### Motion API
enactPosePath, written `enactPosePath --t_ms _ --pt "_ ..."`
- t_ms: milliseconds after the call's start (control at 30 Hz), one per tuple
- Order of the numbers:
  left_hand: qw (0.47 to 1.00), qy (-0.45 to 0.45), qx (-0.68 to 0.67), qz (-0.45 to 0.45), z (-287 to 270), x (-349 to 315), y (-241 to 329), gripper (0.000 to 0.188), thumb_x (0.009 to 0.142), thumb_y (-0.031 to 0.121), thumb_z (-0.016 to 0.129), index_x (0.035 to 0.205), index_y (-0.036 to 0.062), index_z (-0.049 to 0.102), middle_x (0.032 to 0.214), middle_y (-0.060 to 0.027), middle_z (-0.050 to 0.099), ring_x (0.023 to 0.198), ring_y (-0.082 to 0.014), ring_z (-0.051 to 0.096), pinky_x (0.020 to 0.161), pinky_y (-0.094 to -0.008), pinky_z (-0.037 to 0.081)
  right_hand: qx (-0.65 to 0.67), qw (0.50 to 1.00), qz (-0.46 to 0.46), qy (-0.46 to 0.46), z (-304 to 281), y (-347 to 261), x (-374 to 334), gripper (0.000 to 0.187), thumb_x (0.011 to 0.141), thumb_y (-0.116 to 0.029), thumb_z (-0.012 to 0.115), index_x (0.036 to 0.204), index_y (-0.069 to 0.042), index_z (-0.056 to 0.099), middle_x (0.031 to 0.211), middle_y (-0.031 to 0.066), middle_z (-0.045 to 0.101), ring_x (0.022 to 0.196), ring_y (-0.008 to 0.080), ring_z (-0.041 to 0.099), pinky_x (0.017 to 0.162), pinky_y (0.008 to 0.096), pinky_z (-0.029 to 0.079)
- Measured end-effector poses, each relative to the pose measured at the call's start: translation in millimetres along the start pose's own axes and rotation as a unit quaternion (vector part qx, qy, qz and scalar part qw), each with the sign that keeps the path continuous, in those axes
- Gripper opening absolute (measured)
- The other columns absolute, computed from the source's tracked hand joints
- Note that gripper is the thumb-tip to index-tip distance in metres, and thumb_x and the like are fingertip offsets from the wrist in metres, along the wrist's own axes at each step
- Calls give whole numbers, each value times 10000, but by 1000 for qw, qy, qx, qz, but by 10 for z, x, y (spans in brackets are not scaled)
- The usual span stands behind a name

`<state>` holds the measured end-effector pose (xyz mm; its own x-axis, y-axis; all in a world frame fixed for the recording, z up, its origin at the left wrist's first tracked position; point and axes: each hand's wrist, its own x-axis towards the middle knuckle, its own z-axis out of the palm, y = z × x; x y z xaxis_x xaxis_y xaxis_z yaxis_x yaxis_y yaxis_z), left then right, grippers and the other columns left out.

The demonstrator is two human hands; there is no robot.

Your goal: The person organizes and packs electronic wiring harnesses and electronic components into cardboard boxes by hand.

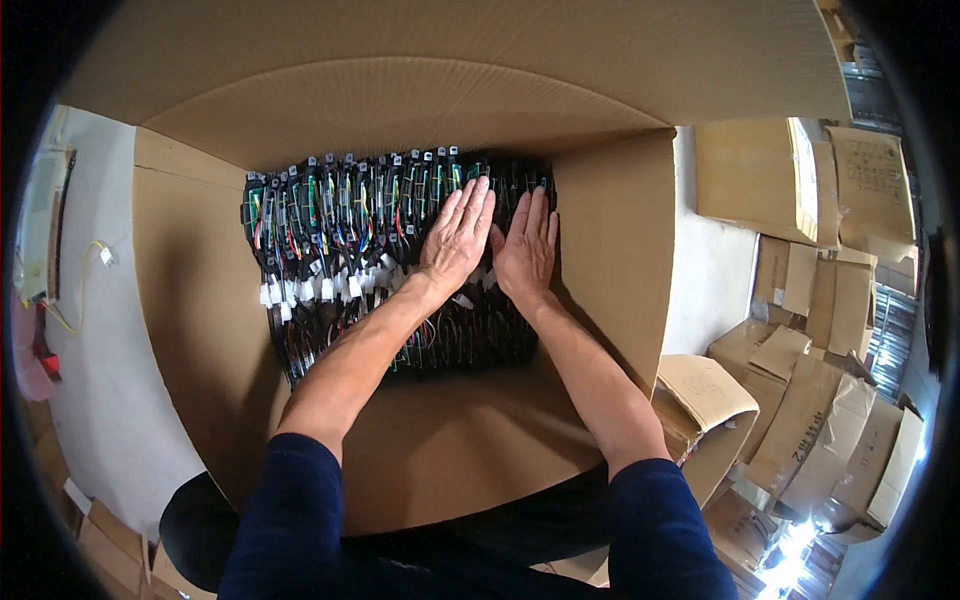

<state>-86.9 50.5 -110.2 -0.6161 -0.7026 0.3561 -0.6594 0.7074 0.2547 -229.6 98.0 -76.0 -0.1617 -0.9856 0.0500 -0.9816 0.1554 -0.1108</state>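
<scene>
Both my arms reach down into a large open cardboard box (470, 440). Inside it, rows of wired circuit-board assemblies (345, 205) stand packed side by side, with green boards, coloured wires and black cables. White connectors (320, 288) and pale tags run across the rows. My left hand (460, 232) lies flat on the assemblies right of the middle, fingers stretched out and pointing to the far side. Close beside it on the right, my right hand (525, 245) rests near the box's right wall, fingers also straight. Neither hand grips anything; the parts under the palms are hidden.
The box's tall flap (450, 50) stands at the far side. On the right, several cardboard boxes (755, 180) are stacked on the floor, and an opened carton (705, 390) sits against the big box. A pale cable (75, 325) with a white plug hangs at the left.
</scene>
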Motion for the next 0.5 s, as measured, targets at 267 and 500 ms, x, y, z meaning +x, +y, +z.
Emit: enactPosePath --t_ms 267,500 --pt "997 -31 -33 63 -98 -10 -192 567 927 77 504 1470 -81 466 1598 -231 405 1504 -348 372 1253 -479 276 -43 999 -16 12 164 -3 147 724 1037 -363 519 1564 84 301 1657 276 267 1524 432 286 1257 569 155" --pt "994 -63 -26 82 -369 112 -349 593 866 49 545 1446 -71 502 1489 -212 527 1334 -362 504 1151 -470 385 299 944 97 -106 -78 -346 415 497 1098 -340 285 1391 -38 550 1491 226 499 1394 396 442 1206 479 319"
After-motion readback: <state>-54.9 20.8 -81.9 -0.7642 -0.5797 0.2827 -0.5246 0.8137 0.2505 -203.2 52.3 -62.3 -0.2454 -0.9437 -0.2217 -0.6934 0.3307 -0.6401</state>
